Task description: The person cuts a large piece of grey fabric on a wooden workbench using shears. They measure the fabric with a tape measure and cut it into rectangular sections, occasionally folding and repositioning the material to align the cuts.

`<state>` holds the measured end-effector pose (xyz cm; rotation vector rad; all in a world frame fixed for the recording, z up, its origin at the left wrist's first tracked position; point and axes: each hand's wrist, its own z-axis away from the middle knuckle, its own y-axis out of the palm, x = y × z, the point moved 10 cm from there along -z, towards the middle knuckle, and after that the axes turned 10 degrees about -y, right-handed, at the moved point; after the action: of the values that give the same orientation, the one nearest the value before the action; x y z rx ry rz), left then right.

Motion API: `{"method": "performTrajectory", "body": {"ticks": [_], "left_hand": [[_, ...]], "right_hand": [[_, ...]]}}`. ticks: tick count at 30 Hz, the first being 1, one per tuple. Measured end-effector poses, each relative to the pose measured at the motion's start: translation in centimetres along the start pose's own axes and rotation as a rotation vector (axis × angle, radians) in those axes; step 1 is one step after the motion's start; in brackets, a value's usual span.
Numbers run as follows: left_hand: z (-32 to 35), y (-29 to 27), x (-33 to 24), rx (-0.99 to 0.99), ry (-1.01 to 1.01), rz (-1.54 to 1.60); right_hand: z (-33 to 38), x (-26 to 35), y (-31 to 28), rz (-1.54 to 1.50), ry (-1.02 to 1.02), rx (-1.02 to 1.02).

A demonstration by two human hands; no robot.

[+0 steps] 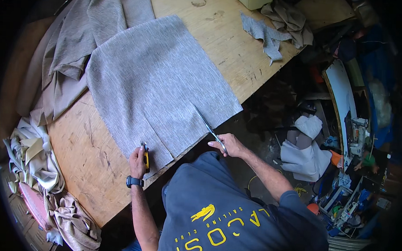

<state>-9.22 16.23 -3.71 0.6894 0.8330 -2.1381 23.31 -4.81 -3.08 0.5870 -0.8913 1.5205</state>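
A grey woven fabric piece lies across the wooden table, its near edge reaching the table's front edge. My right hand is closed around the handles of long scissors, whose blades point away from me along the fabric near its right side. Whether the blades are apart is hard to make out. To their left, a straight slit or line runs inward from the near edge. My left hand rests at the fabric's near left edge, gripping a small yellow-and-black tape measure, partly hidden by the fingers.
The wooden table carries draped brown-grey cloth at the far left and grey scraps at the far right. Piled fabric offcuts sit along its left edge. White material and assorted clutter lie on the floor to the right.
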Motion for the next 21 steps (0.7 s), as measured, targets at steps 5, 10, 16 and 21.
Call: {"method": "performTrajectory", "body": {"ticks": [5, 10, 16, 21], "left_hand": [[0.1, 0.4, -0.8, -0.002, 0.027, -0.099], [0.7, 0.0, -1.4, -0.149, 0.089, -0.184], [3.8, -2.7, -1.1, -0.43, 0.023, -0.537], [4.5, -3.6, -0.6, -0.488, 0.198, -0.685]], "right_hand": [[-2.7, 2.8, -1.1, 0.154, -0.086, -0.052], [-3.0, 2.8, -1.1, 0.05, -0.07, -0.043], [-5.6, 2.9, -1.0, 0.018, -0.065, -0.03], [-8.0, 4.1, -1.7, 0.081, -0.106, -0.063]]}}
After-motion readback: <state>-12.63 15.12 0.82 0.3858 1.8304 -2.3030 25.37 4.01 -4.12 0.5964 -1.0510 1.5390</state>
